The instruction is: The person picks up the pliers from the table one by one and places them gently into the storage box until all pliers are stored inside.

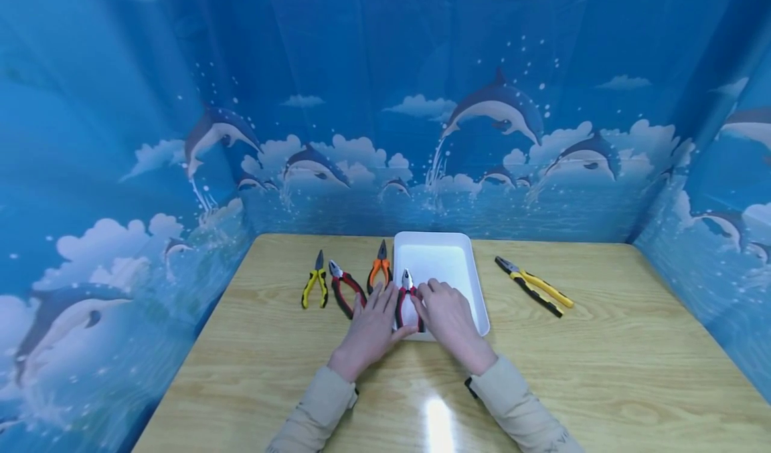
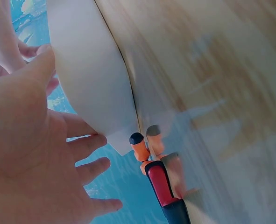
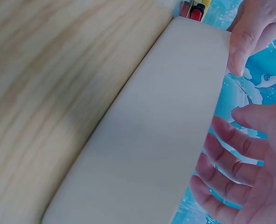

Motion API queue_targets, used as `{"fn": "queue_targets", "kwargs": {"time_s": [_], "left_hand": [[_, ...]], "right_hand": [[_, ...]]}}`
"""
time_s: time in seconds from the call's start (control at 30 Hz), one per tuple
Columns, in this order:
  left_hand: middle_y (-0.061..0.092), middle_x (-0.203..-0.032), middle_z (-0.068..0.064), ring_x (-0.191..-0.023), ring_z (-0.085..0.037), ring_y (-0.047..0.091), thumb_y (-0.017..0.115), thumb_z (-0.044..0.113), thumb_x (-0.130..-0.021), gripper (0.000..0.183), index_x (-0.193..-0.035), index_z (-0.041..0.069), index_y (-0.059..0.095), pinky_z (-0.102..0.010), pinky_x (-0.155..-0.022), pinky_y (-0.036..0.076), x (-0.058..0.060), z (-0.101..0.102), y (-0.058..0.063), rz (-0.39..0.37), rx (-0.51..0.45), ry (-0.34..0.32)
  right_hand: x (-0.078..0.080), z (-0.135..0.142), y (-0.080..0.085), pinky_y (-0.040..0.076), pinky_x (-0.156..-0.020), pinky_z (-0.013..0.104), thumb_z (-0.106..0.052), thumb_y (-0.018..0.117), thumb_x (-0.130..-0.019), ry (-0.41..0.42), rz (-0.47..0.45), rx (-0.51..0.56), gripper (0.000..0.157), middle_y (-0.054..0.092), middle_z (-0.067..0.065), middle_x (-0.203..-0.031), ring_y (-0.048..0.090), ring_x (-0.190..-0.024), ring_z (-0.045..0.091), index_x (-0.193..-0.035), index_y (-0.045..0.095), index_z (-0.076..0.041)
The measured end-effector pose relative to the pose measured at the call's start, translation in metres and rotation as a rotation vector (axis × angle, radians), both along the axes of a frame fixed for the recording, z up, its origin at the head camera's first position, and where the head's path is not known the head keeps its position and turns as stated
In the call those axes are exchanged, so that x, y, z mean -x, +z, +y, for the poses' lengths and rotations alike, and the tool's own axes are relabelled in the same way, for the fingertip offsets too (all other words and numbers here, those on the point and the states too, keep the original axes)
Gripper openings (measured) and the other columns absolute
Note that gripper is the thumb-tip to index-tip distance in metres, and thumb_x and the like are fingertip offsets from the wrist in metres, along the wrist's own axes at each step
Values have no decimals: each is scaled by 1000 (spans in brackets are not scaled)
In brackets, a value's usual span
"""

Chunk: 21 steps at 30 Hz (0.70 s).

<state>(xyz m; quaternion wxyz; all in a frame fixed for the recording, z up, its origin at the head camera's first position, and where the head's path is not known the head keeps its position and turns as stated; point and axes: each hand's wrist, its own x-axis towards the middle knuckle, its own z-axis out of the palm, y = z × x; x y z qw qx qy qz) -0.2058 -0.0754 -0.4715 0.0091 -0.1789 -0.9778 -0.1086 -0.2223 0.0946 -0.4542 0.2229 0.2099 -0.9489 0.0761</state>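
Because the red-and-black-handled pliers (image 1: 407,288) were crowded by the left hand (image 1: 373,322), its fingers straight, and the right hand (image 1: 446,312), its fingers loosely bent with the thumb apart, accidental knocking askew was judged possible. The pliers were contained in the white tray (image 1: 477,292), along its left side; no other tool was visible inside. Right-hand contact could not be confirmed.

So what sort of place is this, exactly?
Probably a small staged work booth rather than a real workshop: a dolphin-print backdrop rises behind and beside a wood-grain table, where several pliers lie around a shallow white tray.
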Motion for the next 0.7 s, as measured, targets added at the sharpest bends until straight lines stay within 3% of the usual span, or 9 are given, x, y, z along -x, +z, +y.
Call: {"fn": "queue_targets", "kwargs": {"time_s": [0.33,0.7], "left_hand": [[25,-166,-13,-155,-35,17,50,66,-97,89,-159,5,30,-70,-117,20,0,0,0,-10,-2,-1],[27,-166,-13,-154,-36,19,47,66,-98,88,-159,5,30,-71,-116,21,0,0,0,3,5,1]], "right_hand": [[1,4,1,49,-55,28,-29,75,-93,-32,14,-3,17,66,2,-82,57,-66,16,-94,74,-12],[4,20,-1,48,-54,30,-28,76,-92,-38,125,-101,19,65,5,-81,59,-67,20,-94,73,-9]]}}
